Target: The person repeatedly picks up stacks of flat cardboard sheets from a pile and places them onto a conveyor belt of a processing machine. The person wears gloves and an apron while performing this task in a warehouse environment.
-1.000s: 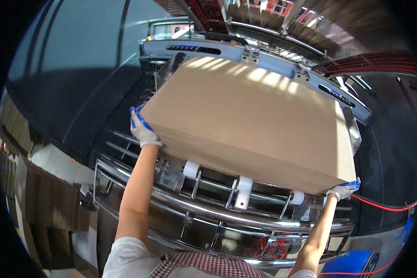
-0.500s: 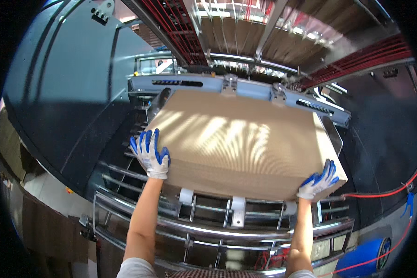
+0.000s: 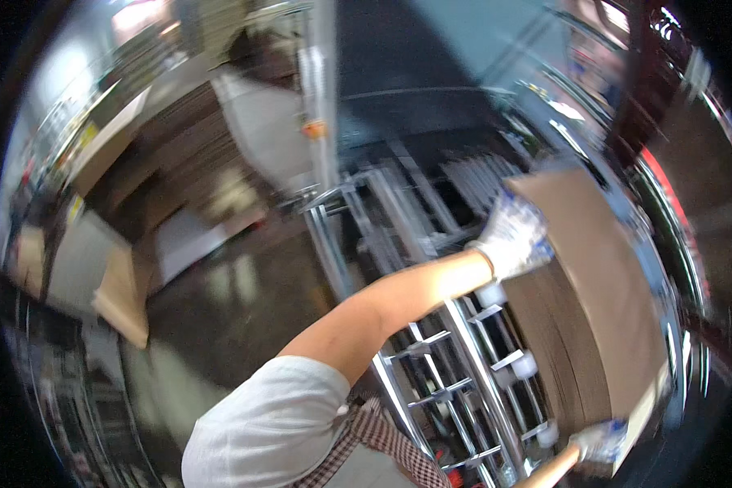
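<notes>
cannot make out clearly the left hand point(image 3: 516, 234), blurred, nor tell whether gripping the stack point(image 3: 598, 268) or only touching. cannot separate well the fingers of the right hand point(image 3: 600, 442), also blurred. can follow right forearm point(image 3: 551, 470) and apron point(image 3: 371, 423) only until the lower edge.

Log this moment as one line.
left hand: gloved, at left end of cardboard stack; right hand: gloved, at its right end; white rollers: along its near side; grip: too blurred to tell

Room above cardboard stack point(image 3: 600, 276) — chrome rails point(image 3: 477, 366) (narrow gaps between) bar its near side.
</notes>
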### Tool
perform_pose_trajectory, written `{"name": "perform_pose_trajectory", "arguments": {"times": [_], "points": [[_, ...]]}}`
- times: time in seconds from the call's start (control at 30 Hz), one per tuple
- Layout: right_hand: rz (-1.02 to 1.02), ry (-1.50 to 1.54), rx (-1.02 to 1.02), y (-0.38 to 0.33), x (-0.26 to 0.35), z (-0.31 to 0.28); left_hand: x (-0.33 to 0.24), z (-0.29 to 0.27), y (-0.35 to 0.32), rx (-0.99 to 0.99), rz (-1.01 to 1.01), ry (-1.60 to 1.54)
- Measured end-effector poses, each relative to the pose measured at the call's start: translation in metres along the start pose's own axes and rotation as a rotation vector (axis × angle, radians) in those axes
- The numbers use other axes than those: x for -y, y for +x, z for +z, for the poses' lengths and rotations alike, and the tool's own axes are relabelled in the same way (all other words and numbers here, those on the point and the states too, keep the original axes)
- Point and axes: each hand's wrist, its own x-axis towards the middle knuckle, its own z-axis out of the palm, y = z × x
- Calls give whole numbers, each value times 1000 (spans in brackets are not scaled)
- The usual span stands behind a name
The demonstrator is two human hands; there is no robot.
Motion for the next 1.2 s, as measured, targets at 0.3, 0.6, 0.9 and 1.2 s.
{"name": "perform_pose_trajectory", "arguments": {"times": [0.3,0.6,0.9,1.2], "points": [[-88,146,-223,6,72,-118,138,-84,-567,685,-739,-250],[-119,1575,524,-187,398,-361,185,-184,-998,293,-2697,-276],[-901,1726,1127,-363,612,-525,434,-188,-760,-204,-2099,-909],[-1094,1840,1269,-425,819,-592,666,-253,-681,-835,-1656,-1499]]}}
